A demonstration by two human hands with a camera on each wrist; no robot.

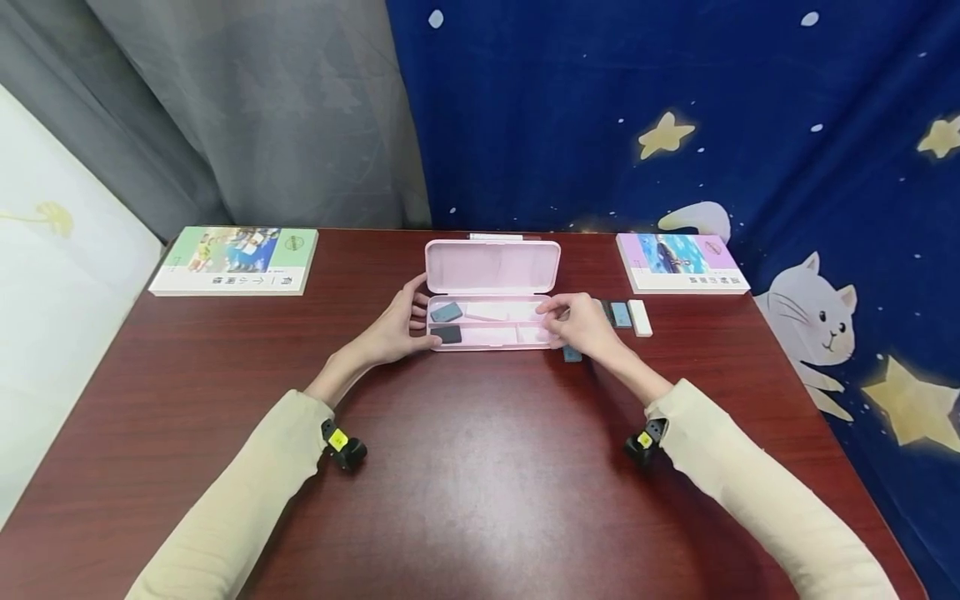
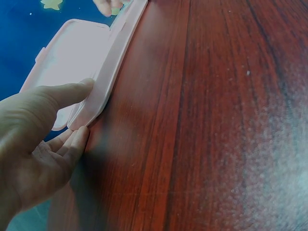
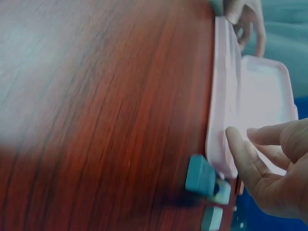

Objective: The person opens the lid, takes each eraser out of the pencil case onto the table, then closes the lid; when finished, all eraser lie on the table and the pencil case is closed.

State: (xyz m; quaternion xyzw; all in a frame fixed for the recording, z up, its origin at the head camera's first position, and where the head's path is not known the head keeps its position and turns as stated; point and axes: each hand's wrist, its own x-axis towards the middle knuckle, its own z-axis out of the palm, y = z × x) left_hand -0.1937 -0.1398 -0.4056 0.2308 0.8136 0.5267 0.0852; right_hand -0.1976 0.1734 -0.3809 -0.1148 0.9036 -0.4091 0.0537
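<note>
On the desk (image 1: 480,467), presumably for steadiness, gripped the pink pencil case (image 1: 492,268) by its left end in the left hand (image 1: 389,332), with the right hand (image 1: 587,327) bent over its right end, unclear if holding anything.

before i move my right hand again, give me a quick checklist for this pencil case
1. Lid up: ok, the lid stands open.
2. Pencil case steadied: ok, left hand grips its left end.
3. Black eraser inside: ok, at the left end.
4. Right hand clear of the case: not ok, fingers are at its right end.
5. Blue eraser inside: not ok, outside, near that end.
6. Space beneath right hand clear: cannot tell, partly hidden.
</note>
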